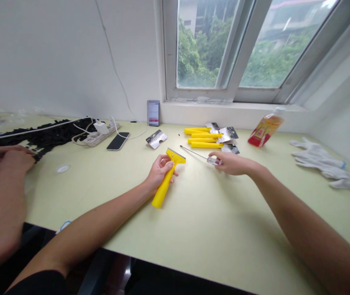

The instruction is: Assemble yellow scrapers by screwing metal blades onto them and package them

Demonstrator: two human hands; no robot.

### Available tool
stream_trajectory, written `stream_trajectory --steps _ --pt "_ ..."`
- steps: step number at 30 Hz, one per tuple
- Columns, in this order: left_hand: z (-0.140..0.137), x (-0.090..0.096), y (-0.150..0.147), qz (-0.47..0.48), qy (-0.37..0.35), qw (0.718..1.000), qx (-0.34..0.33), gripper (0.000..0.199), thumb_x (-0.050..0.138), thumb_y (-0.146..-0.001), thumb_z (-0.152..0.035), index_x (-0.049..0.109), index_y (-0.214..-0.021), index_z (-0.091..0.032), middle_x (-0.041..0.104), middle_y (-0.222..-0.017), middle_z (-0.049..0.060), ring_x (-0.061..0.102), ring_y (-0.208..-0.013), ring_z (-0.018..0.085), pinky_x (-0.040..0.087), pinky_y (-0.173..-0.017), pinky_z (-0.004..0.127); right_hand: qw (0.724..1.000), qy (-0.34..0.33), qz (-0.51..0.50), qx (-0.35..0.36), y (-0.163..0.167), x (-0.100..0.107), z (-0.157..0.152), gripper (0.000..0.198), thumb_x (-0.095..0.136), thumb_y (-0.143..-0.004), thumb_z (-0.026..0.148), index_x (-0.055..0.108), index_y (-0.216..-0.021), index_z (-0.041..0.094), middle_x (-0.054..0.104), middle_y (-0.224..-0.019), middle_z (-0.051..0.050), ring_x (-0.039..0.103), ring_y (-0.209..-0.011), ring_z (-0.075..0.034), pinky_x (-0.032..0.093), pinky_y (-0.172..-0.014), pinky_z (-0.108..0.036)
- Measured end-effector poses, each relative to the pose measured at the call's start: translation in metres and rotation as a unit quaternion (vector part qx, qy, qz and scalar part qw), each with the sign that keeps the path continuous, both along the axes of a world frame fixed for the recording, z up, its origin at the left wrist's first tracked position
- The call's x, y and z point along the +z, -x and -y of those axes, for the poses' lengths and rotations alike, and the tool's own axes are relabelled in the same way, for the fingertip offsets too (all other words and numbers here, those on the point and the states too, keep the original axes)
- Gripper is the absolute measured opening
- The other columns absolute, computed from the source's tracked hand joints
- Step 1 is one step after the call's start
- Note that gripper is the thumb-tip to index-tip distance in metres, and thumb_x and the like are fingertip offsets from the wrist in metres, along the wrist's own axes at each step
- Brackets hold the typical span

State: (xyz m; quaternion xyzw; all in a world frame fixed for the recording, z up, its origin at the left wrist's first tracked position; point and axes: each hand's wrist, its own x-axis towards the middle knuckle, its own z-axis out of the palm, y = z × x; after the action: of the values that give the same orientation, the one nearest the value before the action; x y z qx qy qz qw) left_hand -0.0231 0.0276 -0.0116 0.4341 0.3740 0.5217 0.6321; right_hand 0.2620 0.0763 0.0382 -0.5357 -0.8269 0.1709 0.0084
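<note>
A yellow scraper (164, 185) is held by its handle in my left hand (159, 170), with its wide head and thin metal blade edge pointing away from me. My right hand (233, 162) grips the clear handle of a screwdriver (197, 154). The metal shaft points left, its tip a short way beyond the scraper head and apart from it. Behind the screwdriver lie several more yellow scrapers (205, 145) in a stack, their heads in black and silver card sleeves (230, 133). A loose card sleeve (156, 139) rests on the table behind my left hand.
Another person's hands (15, 159) work at the left beside a pile of black pieces (52, 137). A power strip (101, 134), a phone (118, 141) and a propped phone (153, 113) stand toward the wall. At right are a bottle (264, 129) and white gloves (322, 159).
</note>
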Motion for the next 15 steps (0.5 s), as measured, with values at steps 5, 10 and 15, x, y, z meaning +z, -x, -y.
stream_trajectory --steps 5,10,15 --pt "-0.002 0.001 0.000 0.007 0.007 0.999 0.030 0.045 0.078 -0.069 -0.034 0.044 -0.095 -0.020 0.056 -0.103 0.002 0.064 -0.057 0.012 0.044 -0.034 0.019 0.985 -0.065 -0.150 -0.054 -0.022 0.039 0.013 0.051 0.043 -0.091 0.048 0.057 -0.131 0.019 0.067 -0.090 -0.008 0.060 -0.074 -0.019 0.046 -0.064 -0.031" --pt "-0.005 -0.001 -0.001 0.014 0.006 0.999 0.031 0.044 0.077 -0.069 -0.033 0.045 -0.095 -0.020 0.054 -0.103 0.002 0.063 -0.054 0.011 0.043 -0.033 0.019 0.988 0.022 -0.152 0.004 -0.036 0.067 0.031 0.059 0.053 -0.085 0.061 0.065 -0.125 0.019 0.067 -0.083 -0.007 0.055 -0.064 -0.015 0.041 -0.054 -0.027" --pt "-0.005 -0.004 0.000 0.014 -0.003 1.000 0.026 0.042 0.077 -0.071 -0.034 0.046 -0.095 -0.020 0.053 -0.104 0.002 0.062 -0.053 0.010 0.042 -0.032 0.018 0.988 0.025 -0.150 0.021 -0.027 0.069 0.035 0.055 0.053 -0.086 0.059 0.066 -0.123 0.020 0.068 -0.084 -0.007 0.056 -0.066 -0.015 0.043 -0.056 -0.027"
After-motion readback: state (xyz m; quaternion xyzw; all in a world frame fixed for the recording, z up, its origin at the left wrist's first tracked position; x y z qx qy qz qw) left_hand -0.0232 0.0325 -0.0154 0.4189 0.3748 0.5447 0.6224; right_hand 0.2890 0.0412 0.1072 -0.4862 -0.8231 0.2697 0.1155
